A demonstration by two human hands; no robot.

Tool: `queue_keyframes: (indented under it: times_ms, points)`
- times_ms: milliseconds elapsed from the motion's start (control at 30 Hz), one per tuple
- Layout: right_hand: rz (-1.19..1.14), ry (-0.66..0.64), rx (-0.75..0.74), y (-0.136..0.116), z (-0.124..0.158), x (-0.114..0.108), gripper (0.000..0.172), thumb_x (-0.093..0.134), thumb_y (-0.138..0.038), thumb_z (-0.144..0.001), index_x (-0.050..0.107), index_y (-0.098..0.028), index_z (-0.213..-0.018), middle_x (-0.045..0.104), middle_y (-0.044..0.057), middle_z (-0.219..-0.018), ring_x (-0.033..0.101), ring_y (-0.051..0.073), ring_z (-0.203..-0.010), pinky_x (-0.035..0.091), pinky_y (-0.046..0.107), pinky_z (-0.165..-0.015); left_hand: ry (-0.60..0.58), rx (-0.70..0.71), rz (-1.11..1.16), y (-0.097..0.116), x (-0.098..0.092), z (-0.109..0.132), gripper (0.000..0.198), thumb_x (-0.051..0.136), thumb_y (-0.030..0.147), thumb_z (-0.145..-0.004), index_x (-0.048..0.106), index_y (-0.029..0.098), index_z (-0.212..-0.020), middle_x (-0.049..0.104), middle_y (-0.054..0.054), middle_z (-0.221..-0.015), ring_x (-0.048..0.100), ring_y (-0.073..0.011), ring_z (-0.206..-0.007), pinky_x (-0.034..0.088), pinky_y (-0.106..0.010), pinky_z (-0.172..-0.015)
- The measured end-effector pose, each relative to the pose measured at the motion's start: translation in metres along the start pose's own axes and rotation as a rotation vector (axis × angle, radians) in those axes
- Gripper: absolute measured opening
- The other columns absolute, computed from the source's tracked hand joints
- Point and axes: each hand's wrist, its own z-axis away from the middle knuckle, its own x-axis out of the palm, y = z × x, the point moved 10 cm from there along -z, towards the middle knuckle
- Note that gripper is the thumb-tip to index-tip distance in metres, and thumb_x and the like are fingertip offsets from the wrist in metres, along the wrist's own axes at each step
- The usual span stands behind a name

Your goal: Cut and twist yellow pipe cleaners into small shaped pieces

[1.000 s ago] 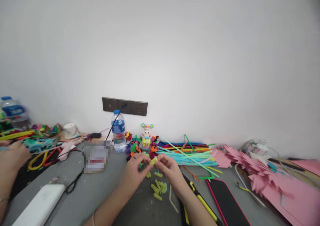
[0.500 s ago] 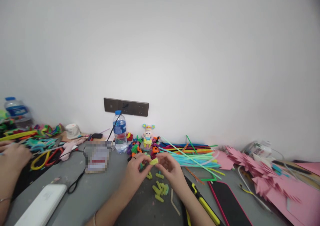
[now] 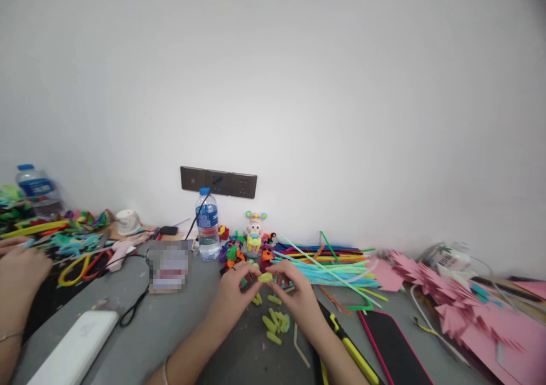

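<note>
Near the middle of the grey table (image 3: pixel 170 334), my left hand (image 3: pixel 237 287) and my right hand (image 3: pixel 294 288) meet over a small yellow-green fuzzy piece (image 3: pixel 265 277). Thumb and fingers of each hand pinch one end of it. Below my hands lies a loose pile of similar yellow-green pieces (image 3: pixel 273 319), with one more piece (image 3: pixel 274 299) just above the pile. Beyond my fingers stands a small figurine (image 3: pixel 255 234) among colourful fuzzy shapes (image 3: pixel 234 253). A pale bent strip (image 3: pixel 301 346) lies right of the pile.
A water bottle (image 3: pixel 207 226) stands behind my left hand. Pipe cleaners (image 3: pixel 341 271), a red-edged phone (image 3: pixel 396 348), yellow-black pliers (image 3: pixel 356 356) and pink folded paper (image 3: pixel 460 311) lie right. At left are a white power bank (image 3: pixel 74 348) and another person's hand (image 3: pixel 25 271).
The view has shifted slightly, moving the scene a little to the right. Both my hands still pinch the yellow-green piece, with their fingertips closer together around it.
</note>
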Motion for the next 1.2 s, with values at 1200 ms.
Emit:
queue_keyframes:
  times_ms: [1200]
  points:
    - [0.059,-0.056,0.051,-0.001,-0.001,0.009,0.008,0.061,-0.013,-0.082,0.059,-0.021,-0.080,0.057,0.002,-0.080,0.054,0.018,-0.074,0.042,0.026,-0.065,-0.066,0.010,-0.020,0.004,0.004,0.000,0.009,0.056,0.014,-0.080,0.064,0.020,-0.082,0.064,-0.001,-0.079,0.060,-0.0150,-0.070,0.043,-0.022,-0.061]
